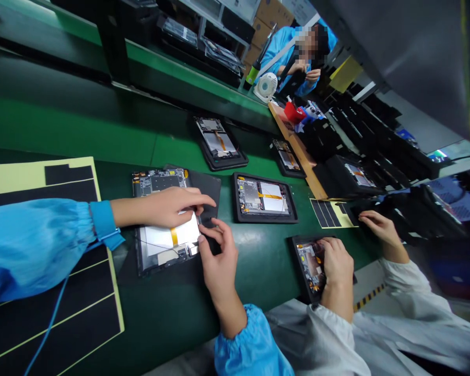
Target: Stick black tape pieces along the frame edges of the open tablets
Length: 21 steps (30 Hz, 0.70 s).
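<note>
An opened tablet (186, 233) with a circuit board, silver battery and orange ribbon lies on a black sheet (209, 190). My left hand (166, 206), in a blue sleeve with a wrist strap, reaches across the tablet from the left, palm down. Its index finger is stretched past the tablet's right edge, and nothing shows in its grip. At that same edge is my right hand (221, 256), thumb and index fingertips brought close together in a pinch. What they hold, if anything, is too small to tell.
Yellow-backed sheets with black pieces (119, 308) lie left. Further opened tablets sit in black trays (266, 219) (229, 166) (293, 173). At right, a co-worker's hands (339, 266) (384, 230) handle a tablet and a black item. Another person sits behind a small fan (266, 86).
</note>
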Each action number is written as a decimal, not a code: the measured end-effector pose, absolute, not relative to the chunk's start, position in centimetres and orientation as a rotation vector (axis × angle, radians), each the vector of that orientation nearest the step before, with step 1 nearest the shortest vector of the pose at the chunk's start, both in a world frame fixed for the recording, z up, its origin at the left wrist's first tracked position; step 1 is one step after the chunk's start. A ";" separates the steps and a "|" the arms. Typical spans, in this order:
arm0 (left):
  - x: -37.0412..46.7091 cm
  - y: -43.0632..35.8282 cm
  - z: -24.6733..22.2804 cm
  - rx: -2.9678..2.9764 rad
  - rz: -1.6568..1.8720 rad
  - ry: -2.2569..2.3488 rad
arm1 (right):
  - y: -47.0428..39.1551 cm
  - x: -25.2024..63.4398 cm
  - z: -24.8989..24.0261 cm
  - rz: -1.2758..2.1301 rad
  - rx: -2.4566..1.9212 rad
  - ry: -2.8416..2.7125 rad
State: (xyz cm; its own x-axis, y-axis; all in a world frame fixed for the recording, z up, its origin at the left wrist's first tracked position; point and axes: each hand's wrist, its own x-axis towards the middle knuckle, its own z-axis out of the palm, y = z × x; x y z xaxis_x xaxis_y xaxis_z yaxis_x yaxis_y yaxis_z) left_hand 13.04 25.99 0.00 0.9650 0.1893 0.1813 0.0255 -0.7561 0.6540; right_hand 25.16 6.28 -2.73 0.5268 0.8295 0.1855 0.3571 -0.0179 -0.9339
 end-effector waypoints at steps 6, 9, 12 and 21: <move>13.3 27.4 -0.1 2.387 0.309 0.189 | 6.4 25.2 -2.9 0.564 -1.609 -0.974; 13.3 27.3 0.2 2.372 0.333 0.231 | 6.3 25.3 -3.0 0.567 -1.619 -0.972; 12.9 25.6 0.7 2.398 0.480 0.320 | 6.3 25.4 -3.0 0.583 -1.606 -0.967; 12.4 21.2 0.5 2.211 0.408 0.430 | 6.4 25.1 -2.6 0.588 -1.603 -0.947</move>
